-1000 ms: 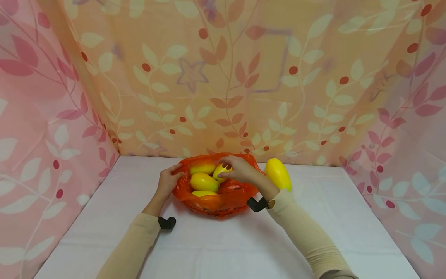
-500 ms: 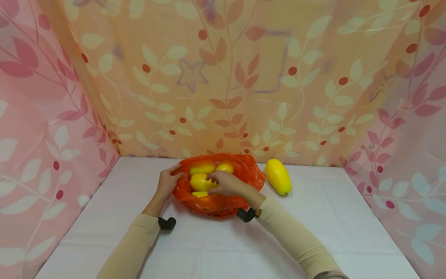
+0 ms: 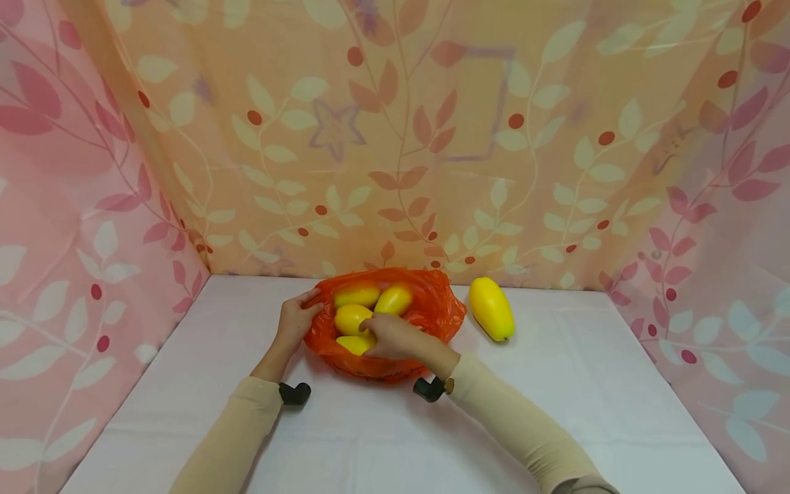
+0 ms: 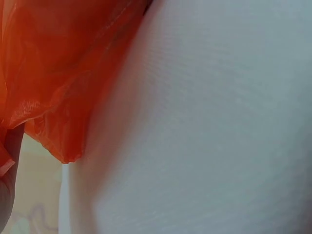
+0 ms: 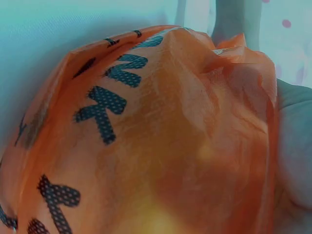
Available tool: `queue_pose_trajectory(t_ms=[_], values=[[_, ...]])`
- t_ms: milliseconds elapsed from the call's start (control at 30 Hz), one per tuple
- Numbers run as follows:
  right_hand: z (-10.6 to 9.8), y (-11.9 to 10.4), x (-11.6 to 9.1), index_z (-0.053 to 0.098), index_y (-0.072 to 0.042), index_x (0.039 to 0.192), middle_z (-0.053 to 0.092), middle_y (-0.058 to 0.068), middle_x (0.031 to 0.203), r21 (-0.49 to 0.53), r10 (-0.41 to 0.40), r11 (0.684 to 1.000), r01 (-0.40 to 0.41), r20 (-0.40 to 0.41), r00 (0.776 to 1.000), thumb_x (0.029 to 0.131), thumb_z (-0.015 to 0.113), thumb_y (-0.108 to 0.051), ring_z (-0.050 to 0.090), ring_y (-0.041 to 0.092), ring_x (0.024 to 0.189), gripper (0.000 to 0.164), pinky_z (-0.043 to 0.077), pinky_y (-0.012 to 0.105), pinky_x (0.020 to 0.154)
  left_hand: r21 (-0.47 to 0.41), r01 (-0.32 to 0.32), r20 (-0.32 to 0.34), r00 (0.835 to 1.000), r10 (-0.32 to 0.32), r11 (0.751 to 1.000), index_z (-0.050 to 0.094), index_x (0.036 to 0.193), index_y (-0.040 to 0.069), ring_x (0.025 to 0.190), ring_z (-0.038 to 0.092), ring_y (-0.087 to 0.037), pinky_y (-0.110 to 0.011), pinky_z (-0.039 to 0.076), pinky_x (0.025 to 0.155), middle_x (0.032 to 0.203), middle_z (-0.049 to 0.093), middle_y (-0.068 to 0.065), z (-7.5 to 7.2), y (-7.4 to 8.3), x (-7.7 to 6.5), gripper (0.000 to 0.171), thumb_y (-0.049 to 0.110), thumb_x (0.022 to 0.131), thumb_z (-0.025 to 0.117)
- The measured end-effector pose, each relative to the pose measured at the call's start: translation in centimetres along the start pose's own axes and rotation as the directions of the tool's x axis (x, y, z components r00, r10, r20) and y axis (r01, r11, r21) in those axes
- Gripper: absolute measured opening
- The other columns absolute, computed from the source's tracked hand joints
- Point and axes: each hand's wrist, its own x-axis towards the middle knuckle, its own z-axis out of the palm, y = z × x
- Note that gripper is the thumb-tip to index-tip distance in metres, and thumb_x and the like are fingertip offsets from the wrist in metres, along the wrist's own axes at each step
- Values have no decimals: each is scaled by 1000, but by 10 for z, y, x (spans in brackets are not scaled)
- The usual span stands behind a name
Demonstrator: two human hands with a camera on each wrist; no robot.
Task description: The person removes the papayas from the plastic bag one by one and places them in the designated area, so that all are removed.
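Observation:
An orange-red plastic bag (image 3: 441, 309) lies with its mouth spread wide in the head view, several yellow mangoes (image 3: 393, 299) inside. My left hand (image 3: 296, 321) pinches the bag's left rim; the left wrist view shows part of that hand beside the hanging plastic (image 4: 53, 97). My right hand (image 3: 398, 337) reaches in over the front rim, its fingers and thumb around the right end of the front mango (image 3: 353, 344). That end is covered by the hand. In the right wrist view, the printed bag wall (image 5: 141, 136) hides most of the right hand (image 5: 297, 141).
A larger, elongated yellow fruit (image 3: 491, 309) lies on the white table (image 3: 370, 439), just right of the bag. Floral cloth walls (image 3: 395, 206) enclose the table at the back and both sides. Black camera mounts (image 3: 295, 394) sit on both wrists.
My right hand has moved from the back right mango toward the front left and down onto the front mango, which now shows more. The left hand keeps its hold on the rim.

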Motion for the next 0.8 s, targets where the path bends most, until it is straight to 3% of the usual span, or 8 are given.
queue_pose_trajectory(t_ms=[333, 567, 800], values=[[12, -10, 2, 62, -12, 128, 66, 2, 114, -109, 26, 994, -26, -2, 1000, 84, 75, -39, 59, 14, 98, 53, 51, 27, 96, 18, -16, -1, 1000, 16, 1000, 53, 138, 0, 142, 37, -30, -43, 32, 118, 146, 48, -18, -1, 0, -1, 45, 6, 94, 60], [11, -16, -2, 63, -12, 122, 67, -1, 102, -77, 112, 991, -112, 1, 994, 82, 77, -39, 58, 13, 88, 49, 54, 28, 89, 17, -21, -6, 1000, 21, 1000, 53, 137, -1, 142, 38, -30, -43, 32, 118, 145, 49, -19, -1, 0, -1, 45, 6, 94, 60], [9, -17, -6, 62, -11, 123, 67, 1, 106, -39, 126, 991, -125, 7, 992, 82, 78, -36, 58, 15, 93, 50, 52, 30, 91, 23, -13, -3, 1000, 13, 1000, 53, 137, -1, 142, 37, -31, -44, 31, 118, 145, 49, -19, 0, -1, -1, 44, 6, 94, 60]])
